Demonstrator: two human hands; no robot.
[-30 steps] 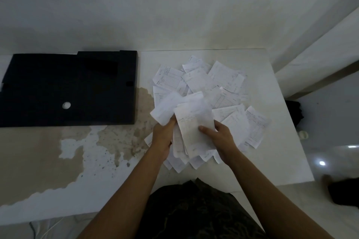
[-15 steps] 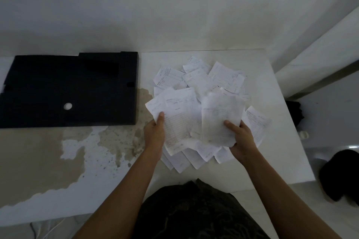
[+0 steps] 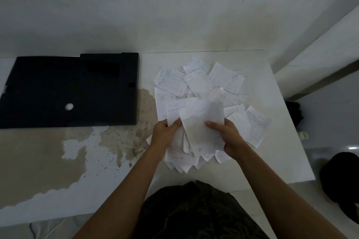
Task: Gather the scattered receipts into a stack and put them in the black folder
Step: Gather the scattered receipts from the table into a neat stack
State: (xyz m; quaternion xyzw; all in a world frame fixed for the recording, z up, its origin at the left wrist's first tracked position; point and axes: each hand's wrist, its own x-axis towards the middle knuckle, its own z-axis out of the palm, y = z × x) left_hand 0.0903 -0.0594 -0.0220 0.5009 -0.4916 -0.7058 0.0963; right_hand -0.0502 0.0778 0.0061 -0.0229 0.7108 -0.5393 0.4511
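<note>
Right of the folder [image 3: 68,87], left hand [image 3: 165,135] and right hand [image 3: 231,137] grip receipts [image 3: 202,128].

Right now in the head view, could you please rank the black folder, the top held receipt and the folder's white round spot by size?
1. Flat black folder, largest by far.
2. White paper receipt held on top; nearer the camera, yet plainly smaller.
3. Small white round spot on the folder.
</note>
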